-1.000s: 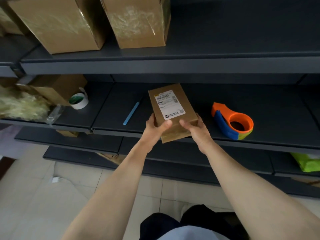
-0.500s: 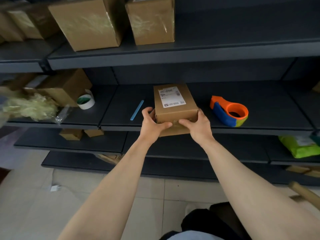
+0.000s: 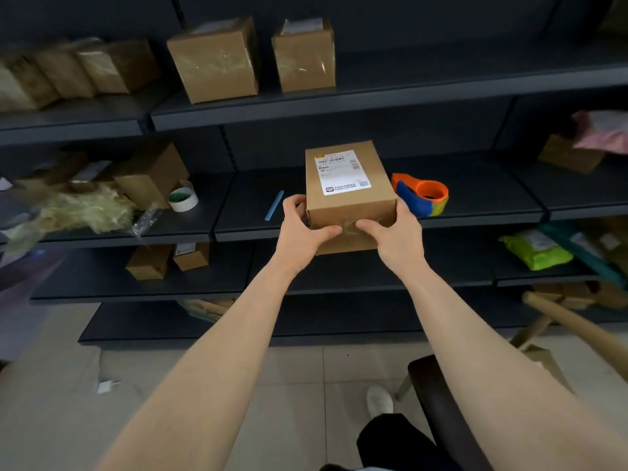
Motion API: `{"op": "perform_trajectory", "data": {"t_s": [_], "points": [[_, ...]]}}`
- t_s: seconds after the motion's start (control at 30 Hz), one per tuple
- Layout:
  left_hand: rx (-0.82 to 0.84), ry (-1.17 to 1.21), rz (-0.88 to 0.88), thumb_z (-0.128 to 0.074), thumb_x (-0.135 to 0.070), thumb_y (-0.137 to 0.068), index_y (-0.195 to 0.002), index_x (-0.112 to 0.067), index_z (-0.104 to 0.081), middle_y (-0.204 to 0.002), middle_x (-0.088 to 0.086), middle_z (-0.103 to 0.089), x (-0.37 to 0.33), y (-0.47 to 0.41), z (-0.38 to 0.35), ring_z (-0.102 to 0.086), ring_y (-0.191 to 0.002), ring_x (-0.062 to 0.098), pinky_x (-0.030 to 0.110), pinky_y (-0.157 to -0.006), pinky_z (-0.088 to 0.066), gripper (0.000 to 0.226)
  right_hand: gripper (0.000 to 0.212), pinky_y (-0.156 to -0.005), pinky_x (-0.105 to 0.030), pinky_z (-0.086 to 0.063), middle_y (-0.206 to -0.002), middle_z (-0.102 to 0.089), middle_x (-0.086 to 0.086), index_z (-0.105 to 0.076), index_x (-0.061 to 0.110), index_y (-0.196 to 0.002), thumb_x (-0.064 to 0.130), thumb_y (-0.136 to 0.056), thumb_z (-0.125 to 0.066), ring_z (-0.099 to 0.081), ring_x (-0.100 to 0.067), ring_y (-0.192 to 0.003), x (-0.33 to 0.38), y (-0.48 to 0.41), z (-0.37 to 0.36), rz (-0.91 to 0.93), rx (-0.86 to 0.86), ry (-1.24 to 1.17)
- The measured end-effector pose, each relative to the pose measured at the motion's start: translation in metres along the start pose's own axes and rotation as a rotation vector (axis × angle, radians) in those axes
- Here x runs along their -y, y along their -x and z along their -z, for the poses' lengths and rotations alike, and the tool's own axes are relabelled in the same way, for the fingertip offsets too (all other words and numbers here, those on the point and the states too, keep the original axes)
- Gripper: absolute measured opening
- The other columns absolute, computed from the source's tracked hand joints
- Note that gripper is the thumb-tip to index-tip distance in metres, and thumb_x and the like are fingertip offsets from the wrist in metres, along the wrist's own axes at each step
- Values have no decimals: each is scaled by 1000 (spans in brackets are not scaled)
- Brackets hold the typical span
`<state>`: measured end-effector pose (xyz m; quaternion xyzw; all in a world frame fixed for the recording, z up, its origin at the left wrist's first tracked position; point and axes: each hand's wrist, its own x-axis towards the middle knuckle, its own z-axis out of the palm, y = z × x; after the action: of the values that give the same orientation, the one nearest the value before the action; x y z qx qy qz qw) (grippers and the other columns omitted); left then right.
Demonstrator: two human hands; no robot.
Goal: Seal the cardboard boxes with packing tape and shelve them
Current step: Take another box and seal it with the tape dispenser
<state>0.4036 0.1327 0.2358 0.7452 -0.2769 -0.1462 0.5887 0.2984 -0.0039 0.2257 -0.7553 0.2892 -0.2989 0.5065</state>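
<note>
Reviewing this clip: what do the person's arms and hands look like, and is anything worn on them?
Both arms are bare from the frame edge to the wrists: no sleeves in view. The left hand and right hand wear no gloves, and no watch, bracelet or ring shows. Fingernails look short and unpainted. No tattoos or markings can be made out.

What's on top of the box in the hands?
A white label with barcodes is stuck on top of the box. Both hands, left and right, grip its near end. Whatever is inside cannot be seen: the box is closed.
</note>
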Motion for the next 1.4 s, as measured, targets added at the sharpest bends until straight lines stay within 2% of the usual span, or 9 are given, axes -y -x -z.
{"op": "perform_trajectory", "data": {"t_s": [0.17,0.3,0.4,0.53,0.77,0.9,1.07,1.27,1.4], "points": [[29,21,-99,-79,-16,-74,-125,-24,-26,-128,-3,-51,-26,23,-4,-50,-115,10,31,-94,-48,74,66,-75,-11,-37,-110,-48,14,-41,20,-137,28,-81,-74,-46,-4,-101,18,28,23,60,-83,-18],[30,47,-186,-79,-16,-73,-123,-24,-28,-123,-4,-51,-52,29,-8,-50,-115,10,26,-90,-49,71,62,-64,-4,-37,-98,-50,24,-45,21,-133,27,-79,-75,-51,3,-90,41,36,45,110,-142,-39],[23,74,-253,-79,-14,-73,-122,-23,-29,-123,-3,-52,-74,25,-10,-51,-115,12,25,-87,-50,70,62,-72,-7,-40,-108,-58,13,-47,21,-133,25,-78,-76,-55,-7,-100,59,33,59,150,-170,-75],[18,66,-332,-79,-15,-74,-123,-23,-28,-123,-6,-49,-105,10,-14,-49,-113,7,21,-86,-48,71,63,-88,-26,-46,-113,-58,9,-48,21,-133,25,-77,-77,-55,-13,-107,82,16,76,218,-221,-73],[-7,62,-404,-79,-15,-74,-123,-21,-27,-125,-3,-48,-143,-31,-25,-47,-116,9,24,-91,-46,71,63,-72,-4,-39,-115,-59,7,-48,18,-133,24,-77,-76,-54,-10,-105,106,-32,97,313,-246,-106],[-23,53,-418,-79,-15,-74,-123,-19,-27,-124,-2,-48,-157,-59,-33,-48,-114,10,23,-92,-46,71,61,-74,-9,-39,-113,-58,8,-49,17,-131,24,-77,-76,-53,-11,-105,115,-65,104,345,-247,-92],[-20,62,-392,-77,-13,-75,-123,-19,-26,-125,2,-49,-165,-93,-41,-48,-113,11,21,-85,-48,71,60,-71,-7,-37,-110,-55,10,-48,18,-131,24,-77,-76,-51,-9,-101,117,-104,104,350,-236,-76],[-19,52,-348,-77,-14,-76,-128,-19,-24,-130,3,-46,-165,-133,-49,-47,-116,13,24,-90,-46,75,64,-83,-21,-41,-116,-54,7,-46,16,-134,25,-78,-75,-49,-10,-106,113,-147,101,314,-204,-69],[-35,50,-326,-77,-13,-75,-129,-18,-24,-127,2,-45,-163,-154,-58,-47,-114,12,23,-89,-46,76,62,-83,-23,-42,-115,-55,6,-46,17,-133,25,-78,-75,-51,-11,-105,107,-171,102,288,-183,-72]]}}
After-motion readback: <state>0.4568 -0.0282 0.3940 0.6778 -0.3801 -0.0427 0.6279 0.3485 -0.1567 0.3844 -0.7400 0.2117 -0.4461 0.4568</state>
